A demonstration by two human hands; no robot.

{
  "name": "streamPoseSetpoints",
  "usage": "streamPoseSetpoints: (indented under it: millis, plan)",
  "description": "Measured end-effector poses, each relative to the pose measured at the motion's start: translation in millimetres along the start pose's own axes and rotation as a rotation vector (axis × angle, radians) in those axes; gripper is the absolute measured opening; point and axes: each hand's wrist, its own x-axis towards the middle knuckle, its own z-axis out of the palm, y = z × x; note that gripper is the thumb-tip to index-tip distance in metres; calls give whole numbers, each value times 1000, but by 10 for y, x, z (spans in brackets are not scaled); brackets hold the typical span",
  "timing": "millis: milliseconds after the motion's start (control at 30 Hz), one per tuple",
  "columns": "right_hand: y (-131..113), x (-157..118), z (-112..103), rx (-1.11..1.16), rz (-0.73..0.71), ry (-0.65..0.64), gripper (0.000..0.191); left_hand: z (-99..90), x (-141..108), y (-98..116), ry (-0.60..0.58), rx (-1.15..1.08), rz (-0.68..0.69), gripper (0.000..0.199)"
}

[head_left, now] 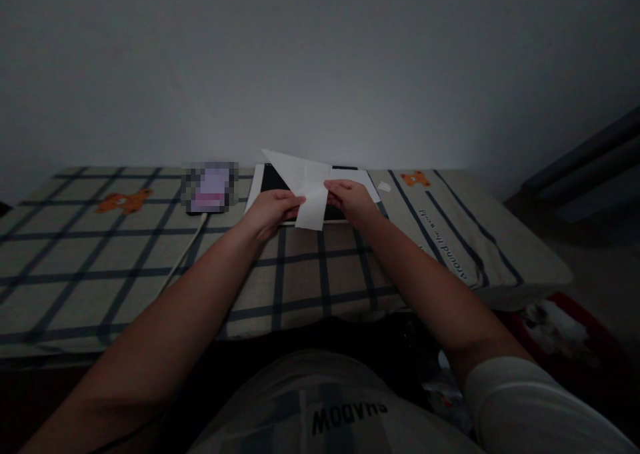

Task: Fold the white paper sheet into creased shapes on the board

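A folded piece of white paper (309, 182), with a pointed corner at the upper left and a strip hanging down, is held up between my hands. My left hand (273, 211) pinches its lower left edge between thumb and fingers. On the other side, my right hand (353, 201) grips its right edge, fingers closed. Behind and below the paper lies a flat device with a dark panel and pale border, perhaps a tablet (273, 178), partly covered. A second white sheet (354, 175) rests over its right part, beyond my right hand.
A checked cloth (300, 281) with bear patterns covers the table against the wall (320, 67). Left of the tablet lies a phone (213, 187), its cable (186, 251) running toward me. A small white scrap (384, 187) sits at the right. A red container (565, 334) stands below the table's right end.
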Motion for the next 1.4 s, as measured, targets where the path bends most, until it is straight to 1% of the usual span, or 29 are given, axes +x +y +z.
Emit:
streamPoseSetpoints:
  millis: [133, 300, 367, 467, 700, 900, 1000, 1133, 1300, 1400]
  plan:
    - [-11, -7, 19, 16, -15, 12, 31, 15, -19, 15, -18, -25, 13, 15]
    - [-36, -32, 39, 22, 7, 17, 26, 12, -29, 11, 2, -18, 34, 21]
    - [-38, -36, 38, 23, 18, 4, 27, 3, -27, 5, 8, -4, 43, 22]
    - [-26, -26, 29, 28, -6, -19, 31, -7, -16, -6, 10, 18, 47, 23]
    - [8, 12, 8, 57, -29, -14, 34, 2, -28, 7, 9, 13, 26, 18]
    - [-18, -13, 28, 53, -6, 21, 29, 14, -57, 50, -40, -2, -10, 22]
    - [-43, -38, 42, 80, -1, 3, 28, 20, -63, 61, -42, -1, -16, 25]
    - [-78, -61, 54, 103, 18, -39, 26, 14, -50, 42, -23, 19, -11, 18]
    - [-73, -39, 34, 83, 19, -2, 25, -7, -19, 10, -22, 7, -6, 13]
    - [-58, -33, 26, 94, 8, -11, 23, -12, -12, 9, -39, -14, -16, 12]
